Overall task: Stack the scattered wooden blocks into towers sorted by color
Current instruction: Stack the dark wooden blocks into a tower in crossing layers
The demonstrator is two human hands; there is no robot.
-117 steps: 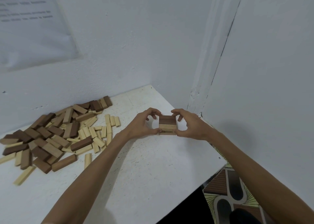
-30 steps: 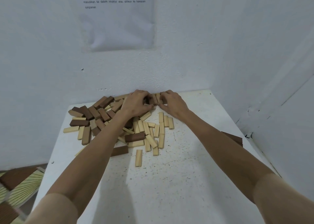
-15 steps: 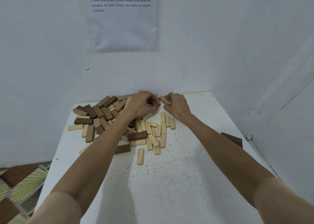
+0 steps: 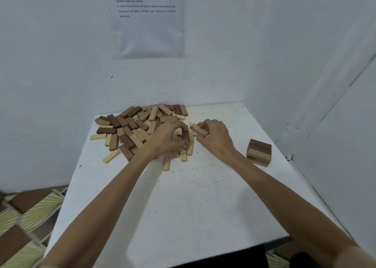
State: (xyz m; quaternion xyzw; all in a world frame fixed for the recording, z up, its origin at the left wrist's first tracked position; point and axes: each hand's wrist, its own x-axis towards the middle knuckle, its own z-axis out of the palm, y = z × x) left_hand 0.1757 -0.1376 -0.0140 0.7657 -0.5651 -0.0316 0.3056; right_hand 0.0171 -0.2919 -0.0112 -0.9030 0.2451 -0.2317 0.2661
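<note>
**White corner table: pale block in the right hand, stack off toward 4 o'clock**

White walls meet behind a white speckled table (image 4: 203, 196), with a printed paper sheet (image 4: 148, 27) stuck up at 12 o'clock. Toward the table's 11 o'clock lies the loose pile of dark brown, mid-brown and pale wooden blocks (image 4: 130, 125), many crossing or resting on one another. Near the 3 o'clock edge stands 1 small layered stack of wooden blocks (image 4: 260, 146), dark on top with paler layers beneath, well apart from the pile.

The right hand (image 4: 215, 140) is at the pile's 3 o'clock side. Its fingers (image 4: 208, 125) are curled round 1 pale tan wooden block (image 4: 199, 129). That block's long axis runs from 10 o'clock to 4 o'clock, and its 10 o'clock end pokes out past the fingertips.

The left hand (image 4: 162, 140) is down in the pile just beside it. Its fingers arch over a dark brown block (image 4: 184, 134), but I cannot tell whether they pinch it.

The next move seems to turn on 1 relation. The stack lies toward 4 o'clock from the right hand, with bare table between them, so the right hand is clearly the nearer of the 2. The left would have to reach across it. The held block already points roughly that way, so the carry probably needs only a small wrist turn to square it up. A pale piece on that dark top layer would mix colours, so it may belong just beside the stack instead.
</note>
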